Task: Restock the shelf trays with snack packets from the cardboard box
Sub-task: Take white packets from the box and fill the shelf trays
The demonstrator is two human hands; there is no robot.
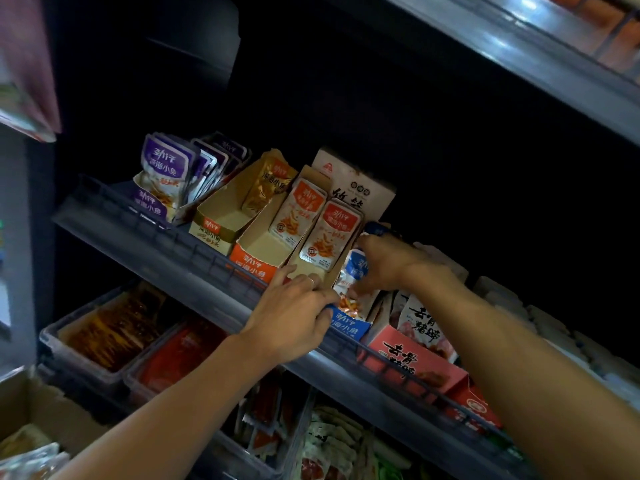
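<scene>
Hands: we see both reaching into the blue tray (346, 325) on the middle shelf (194, 258).
Left hand: the left hand (294, 313) lies at the tray's front edge, fingers curled over its blue lip, a ring on one finger.
Right hand: the right hand (384, 265) reaches down into the same tray, fingers bent and pinching the blue snack packets (355, 268) standing inside.
Blue packets: we find them upright in the blue tray, packed close, just right of the orange tray (256, 261).
Orange tray: it holds two orange packets (330, 230) leaning toward the back, with bare cardboard floor in front of them.
Yellow tray: the yellow tray (214, 226) stands left of the orange one, one gold packet (266, 185) at its rear.
Purple packets: a row (169, 171) stands furthest left on the shelf.
Cardboard box: the box (41, 410) sits at lower left, well apart from both hands, with pale packets (31, 459) inside.
Red carton: a red carton (415, 365) lies right of the blue tray, beneath our right forearm.
</scene>
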